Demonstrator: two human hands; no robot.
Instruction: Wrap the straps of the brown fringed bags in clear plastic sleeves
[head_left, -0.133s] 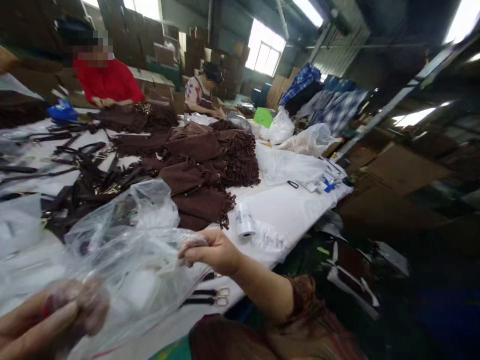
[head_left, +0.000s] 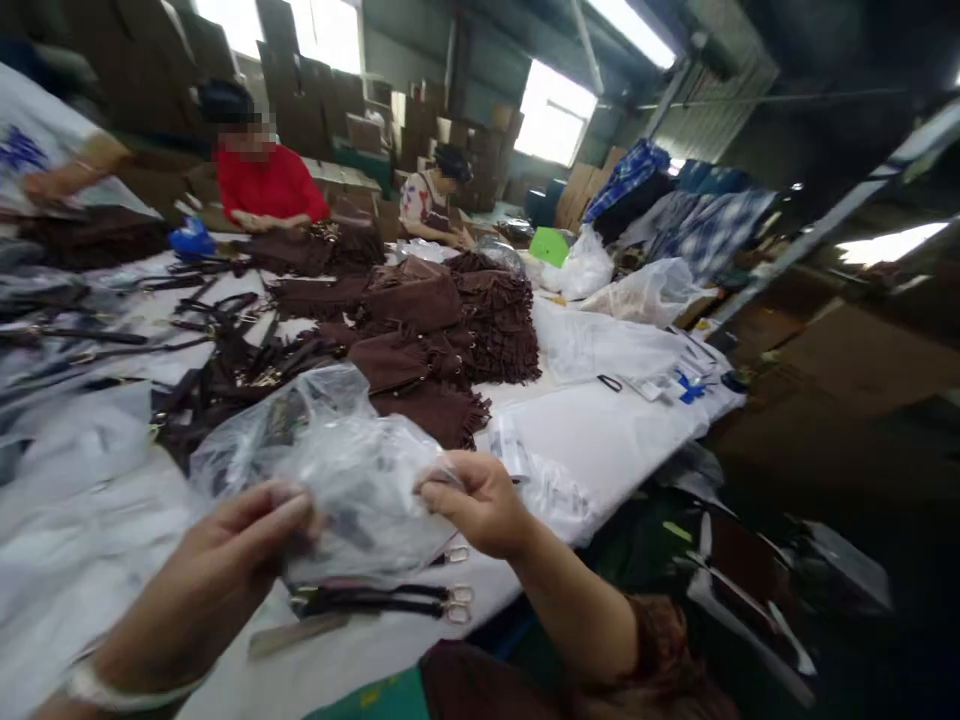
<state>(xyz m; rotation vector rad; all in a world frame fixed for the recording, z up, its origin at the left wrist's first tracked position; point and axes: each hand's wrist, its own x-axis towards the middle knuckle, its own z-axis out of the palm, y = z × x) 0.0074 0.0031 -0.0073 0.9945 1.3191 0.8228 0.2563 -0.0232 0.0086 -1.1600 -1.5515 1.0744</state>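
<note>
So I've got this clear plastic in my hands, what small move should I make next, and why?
I'd probably ease your right hand slightly away from your left hand to smooth the clear plastic. Both hands seem to pinch it, and it looks crumpled between them, so gentle tension might flatten the folds.

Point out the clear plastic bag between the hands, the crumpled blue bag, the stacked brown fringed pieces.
Clear plastic bag (head_left: 367,485): head view, its middle.
Crumpled blue bag (head_left: 193,240): head view, its front.
Stacked brown fringed pieces (head_left: 502,335): head view, their fringed side.
</note>
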